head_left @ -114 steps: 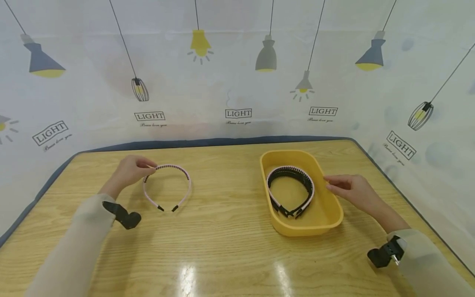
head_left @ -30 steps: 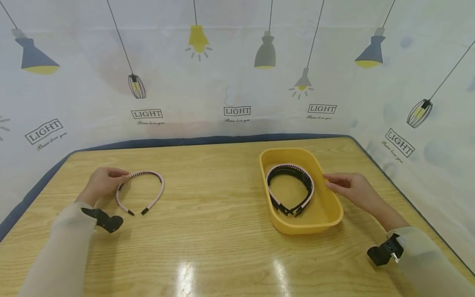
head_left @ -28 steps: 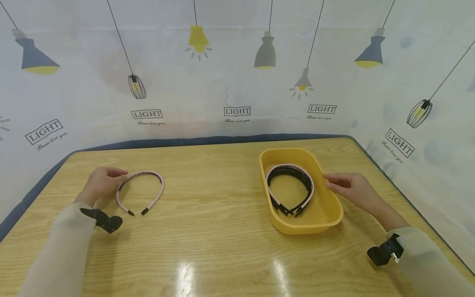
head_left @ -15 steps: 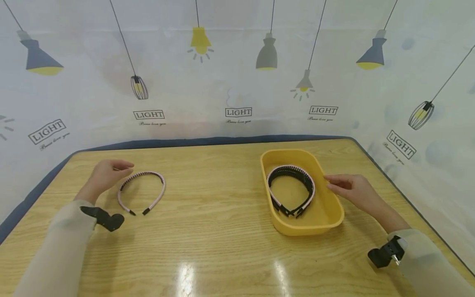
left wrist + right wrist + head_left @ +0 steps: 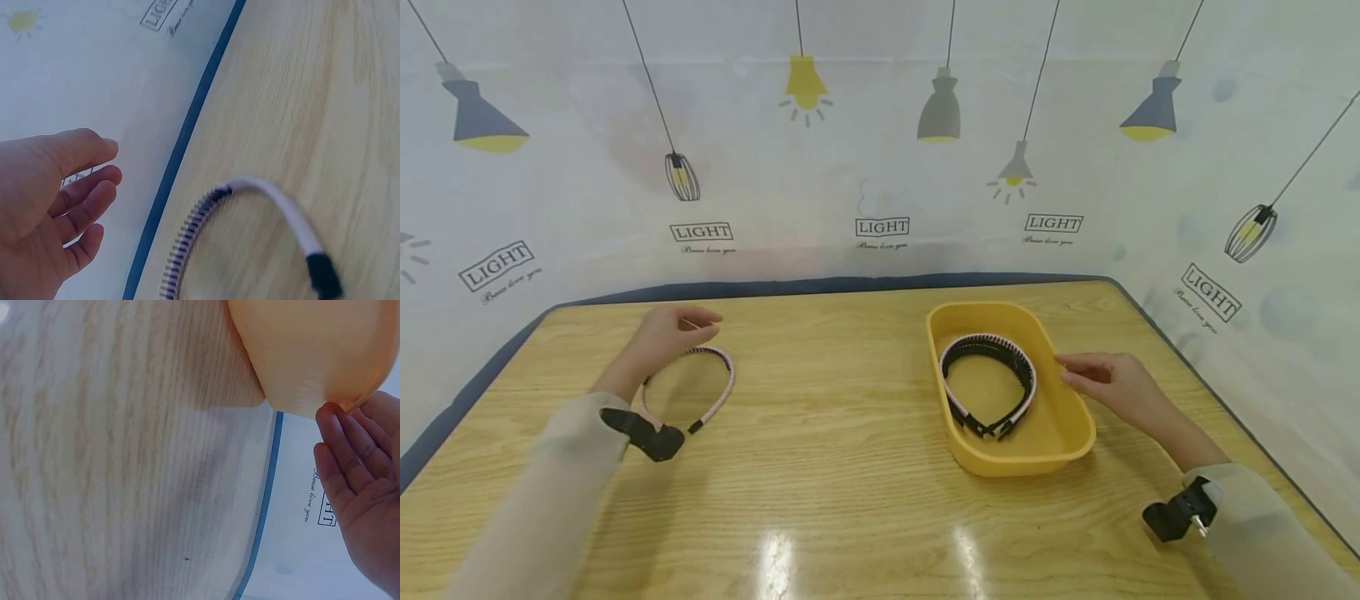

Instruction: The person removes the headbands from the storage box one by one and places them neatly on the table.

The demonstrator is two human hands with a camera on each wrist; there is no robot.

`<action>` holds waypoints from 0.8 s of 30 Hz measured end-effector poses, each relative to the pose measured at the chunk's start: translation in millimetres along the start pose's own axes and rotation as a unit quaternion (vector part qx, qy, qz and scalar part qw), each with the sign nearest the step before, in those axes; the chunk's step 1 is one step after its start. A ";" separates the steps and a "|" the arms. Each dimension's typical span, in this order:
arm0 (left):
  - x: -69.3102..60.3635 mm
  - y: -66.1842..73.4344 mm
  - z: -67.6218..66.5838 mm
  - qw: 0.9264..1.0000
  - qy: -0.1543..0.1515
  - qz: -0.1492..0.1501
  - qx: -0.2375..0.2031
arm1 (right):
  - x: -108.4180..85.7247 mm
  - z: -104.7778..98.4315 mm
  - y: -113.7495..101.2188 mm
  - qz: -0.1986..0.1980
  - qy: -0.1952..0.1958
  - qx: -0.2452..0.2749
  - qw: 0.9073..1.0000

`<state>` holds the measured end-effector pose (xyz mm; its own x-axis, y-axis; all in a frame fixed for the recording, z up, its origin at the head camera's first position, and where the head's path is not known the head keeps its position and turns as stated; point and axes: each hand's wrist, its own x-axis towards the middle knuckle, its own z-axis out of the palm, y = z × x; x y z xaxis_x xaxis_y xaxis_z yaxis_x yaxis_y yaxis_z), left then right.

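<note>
One pink headband (image 5: 732,383) lies on table (image 5: 835,467), left side. Left hand (image 5: 666,337) hangs just above it, apart from it; grip spread, thumb away from bent fingers. Right hand (image 5: 1116,389) at right rim of yellow tub (image 5: 1015,467), grip pinching rim. Pink-and-black headbands (image 5: 988,343) sit bunched inside tub, ends facing near side. Lamp-print backdrop (image 5: 865,167) behind table.

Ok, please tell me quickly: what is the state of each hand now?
Left hand: open, holding nothing, near the pink headband.
Right hand: closed, pinching the yellow box at its edge.
</note>
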<state>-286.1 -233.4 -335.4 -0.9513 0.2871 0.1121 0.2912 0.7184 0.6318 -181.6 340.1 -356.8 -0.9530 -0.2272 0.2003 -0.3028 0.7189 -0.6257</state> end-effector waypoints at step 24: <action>21.7 63.9 36.2 0.996 -0.032 0.068 -0.050 | -0.7 -1.8 -3.7 0.006 -0.004 0.015 1.000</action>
<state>-284.6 -158.4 -320.4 -0.8945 0.4196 0.1539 0.4017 0.6039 0.6884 -179.9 338.8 -353.3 -0.9564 -0.2241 0.1875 -0.2919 0.7015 -0.6502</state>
